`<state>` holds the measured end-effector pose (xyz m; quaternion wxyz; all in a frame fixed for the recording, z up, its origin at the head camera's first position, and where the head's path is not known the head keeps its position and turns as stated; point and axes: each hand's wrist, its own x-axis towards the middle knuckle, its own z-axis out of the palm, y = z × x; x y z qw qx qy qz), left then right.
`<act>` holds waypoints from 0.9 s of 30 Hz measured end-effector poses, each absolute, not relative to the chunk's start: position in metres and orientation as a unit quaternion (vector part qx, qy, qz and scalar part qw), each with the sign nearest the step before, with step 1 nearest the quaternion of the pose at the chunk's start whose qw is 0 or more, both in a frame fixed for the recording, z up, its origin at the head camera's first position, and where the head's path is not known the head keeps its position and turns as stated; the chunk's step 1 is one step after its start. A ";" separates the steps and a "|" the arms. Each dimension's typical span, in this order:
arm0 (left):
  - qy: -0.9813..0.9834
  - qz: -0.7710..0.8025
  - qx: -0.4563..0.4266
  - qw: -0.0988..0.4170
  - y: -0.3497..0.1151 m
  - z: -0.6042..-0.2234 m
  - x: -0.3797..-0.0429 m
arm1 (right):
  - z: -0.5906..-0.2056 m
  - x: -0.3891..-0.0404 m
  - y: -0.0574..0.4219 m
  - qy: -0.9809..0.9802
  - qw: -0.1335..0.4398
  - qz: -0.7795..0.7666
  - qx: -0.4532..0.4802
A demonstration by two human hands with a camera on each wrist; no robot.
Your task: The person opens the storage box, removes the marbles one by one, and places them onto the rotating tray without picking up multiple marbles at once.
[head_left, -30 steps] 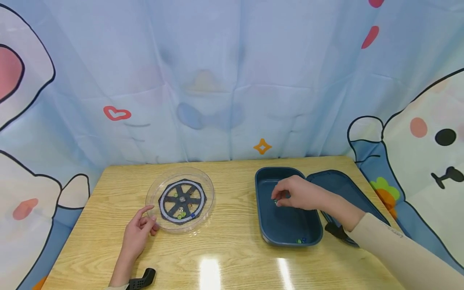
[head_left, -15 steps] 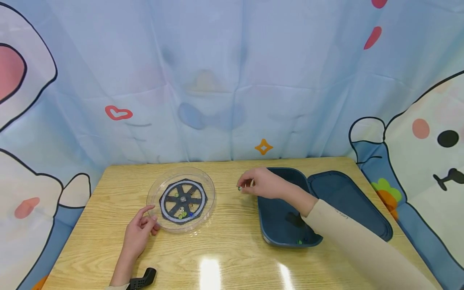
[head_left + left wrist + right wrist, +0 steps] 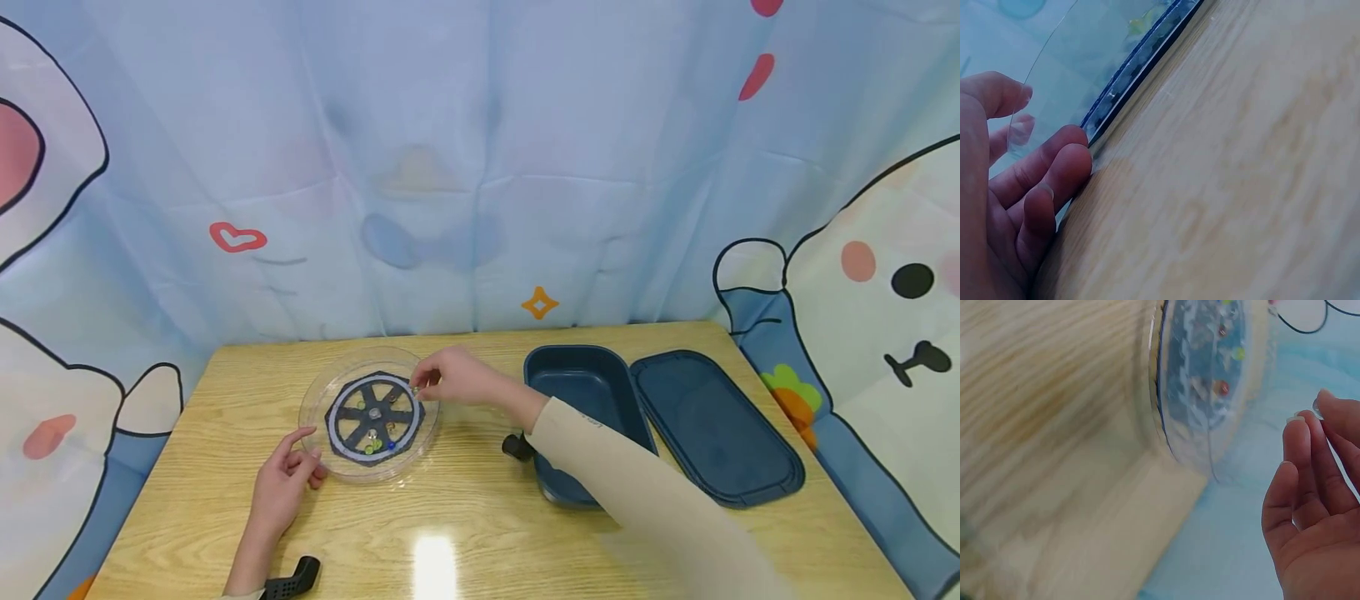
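My right hand point(image 3: 459, 379) pinches a tiny glass marble point(image 3: 1317, 406) between thumb and fingertips, above the right side of a clear round dish point(image 3: 315, 392). Most of the marble is hidden by the fingertips. Inside the dish lies a dark, many-sided wheel point(image 3: 347, 414) with spokes and a pale ring. Several small marbles, including a blue one point(image 3: 392, 446) and green ones point(image 3: 372, 447), sit among its spokes. At the dish's lower left, my left hand point(image 3: 285, 475) holds the rim, and its other fingers point(image 3: 1066, 165) are bent against the side near the tabletop.
A dark blue box point(image 3: 577, 375) stands on the wooden table point(image 3: 480, 492) to the right, partly hidden under my right sleeve point(image 3: 622, 475). Beside it lies its matching flat lid point(image 3: 716, 433). A printed curtain point(image 3: 435, 167) hangs behind the table's far edge.
My right hand has carried the marble leftward, out of the blue box and across the table to the dish's right side. The left hand has stayed at the rim.
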<state>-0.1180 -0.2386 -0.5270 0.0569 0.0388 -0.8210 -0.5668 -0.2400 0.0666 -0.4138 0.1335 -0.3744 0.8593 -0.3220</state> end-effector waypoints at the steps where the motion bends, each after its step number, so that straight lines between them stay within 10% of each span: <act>1: -0.821 -0.567 0.040 0.056 -0.239 -0.527 -0.118 | -0.417 -0.241 0.062 0.858 0.138 -0.323 -0.375; 27: -0.818 -0.572 0.040 0.045 -0.225 -0.492 -0.106 | -0.411 -0.248 0.074 0.875 0.158 -0.300 -0.346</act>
